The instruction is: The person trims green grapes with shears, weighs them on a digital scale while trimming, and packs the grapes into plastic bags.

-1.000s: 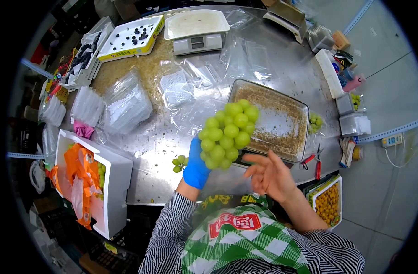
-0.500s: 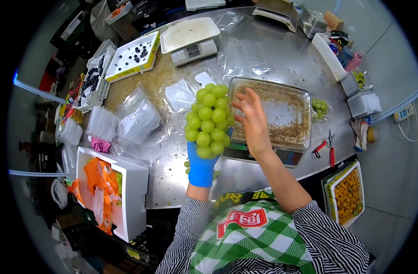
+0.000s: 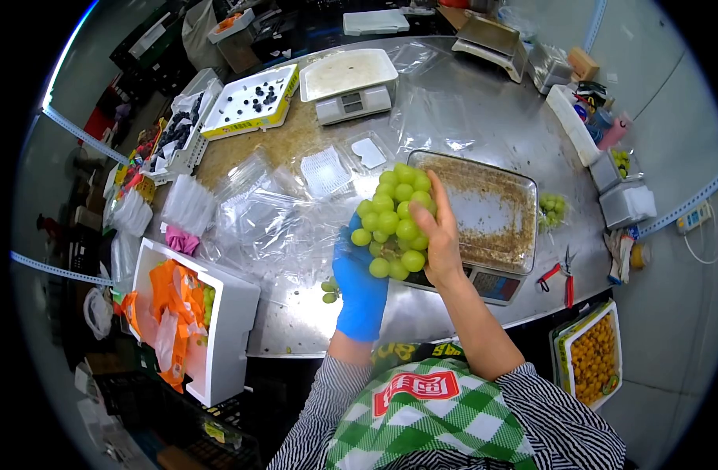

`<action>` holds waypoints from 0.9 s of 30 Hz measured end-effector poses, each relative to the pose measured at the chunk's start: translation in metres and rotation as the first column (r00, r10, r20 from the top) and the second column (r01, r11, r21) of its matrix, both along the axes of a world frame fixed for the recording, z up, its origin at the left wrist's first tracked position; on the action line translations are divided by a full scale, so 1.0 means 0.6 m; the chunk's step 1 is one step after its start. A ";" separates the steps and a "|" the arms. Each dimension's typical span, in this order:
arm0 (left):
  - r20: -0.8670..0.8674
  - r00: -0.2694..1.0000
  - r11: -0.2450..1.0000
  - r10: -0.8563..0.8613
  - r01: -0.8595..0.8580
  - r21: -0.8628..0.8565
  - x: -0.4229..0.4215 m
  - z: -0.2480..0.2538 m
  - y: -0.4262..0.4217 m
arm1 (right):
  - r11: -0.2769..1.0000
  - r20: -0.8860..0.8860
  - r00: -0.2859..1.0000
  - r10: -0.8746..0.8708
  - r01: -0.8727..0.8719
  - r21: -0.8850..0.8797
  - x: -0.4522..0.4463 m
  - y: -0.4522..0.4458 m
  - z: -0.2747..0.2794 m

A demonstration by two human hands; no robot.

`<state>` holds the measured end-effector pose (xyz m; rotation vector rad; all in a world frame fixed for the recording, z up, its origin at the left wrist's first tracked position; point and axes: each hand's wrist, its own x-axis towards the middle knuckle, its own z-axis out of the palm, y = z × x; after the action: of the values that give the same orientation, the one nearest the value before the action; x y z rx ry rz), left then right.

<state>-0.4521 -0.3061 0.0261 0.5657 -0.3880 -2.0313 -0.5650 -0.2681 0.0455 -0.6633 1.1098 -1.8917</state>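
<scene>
Two hands on one bunch of green grapes (image 3: 390,219), held above the near half of a steel table (image 3: 296,333), with the left end of a tray (image 3: 506,205) partly hidden behind. Left hand (image 3: 360,290), in a wrinkled blue glove, supporting the bunch from below and left; fingers mostly hidden by the fruit, exact finger placement impossible to tell. Right hand (image 3: 442,239), bare and spread, laid along the bunch's right side, thumb parted from a straight index finger, remaining fingers hard to make out. Round, smooth, tightly packed berries. Rectangular tray with rounded corners and a brown, crusty surface, on a scale (image 3: 498,288) partly blocked by the right forearm. Left of the bunch, glossy plastic bags (image 3: 273,227), crumpled, transparent, hard to separate. Loose green grapes (image 3: 329,291) just beside the glove. Strip of exposed metal along the near table edge, between the scale and a white foam box (image 3: 232,337) at the near left corner. Red-handled shears (image 3: 556,280) near the right edge.
</scene>
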 end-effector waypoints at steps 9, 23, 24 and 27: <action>0.115 0.993 0.986 0.017 0.003 -0.166 0.007 0.054 0.030 | 0.948 0.079 0.971 0.227 -0.201 -0.248 -0.005 0.025 -0.001; 0.717 0.104 0.502 0.690 0.645 -0.576 0.147 0.070 -0.085 | 0.756 0.634 0.422 0.648 -0.257 -0.602 -0.001 0.065 -0.062; 0.330 -0.162 0.315 0.930 0.814 -0.488 0.166 0.055 -0.119 | 0.741 0.636 0.389 0.667 -0.253 -0.622 0.003 0.068 -0.065; 0.253 -0.337 0.422 0.907 0.737 -0.528 0.169 0.077 -0.210 | 0.757 0.699 0.291 0.653 -0.234 -0.610 0.023 0.079 -0.043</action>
<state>-0.3504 -0.4319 0.0721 1.3820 -2.2144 0.3460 -0.5513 -0.2205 0.0197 -0.0456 -0.2178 -1.5384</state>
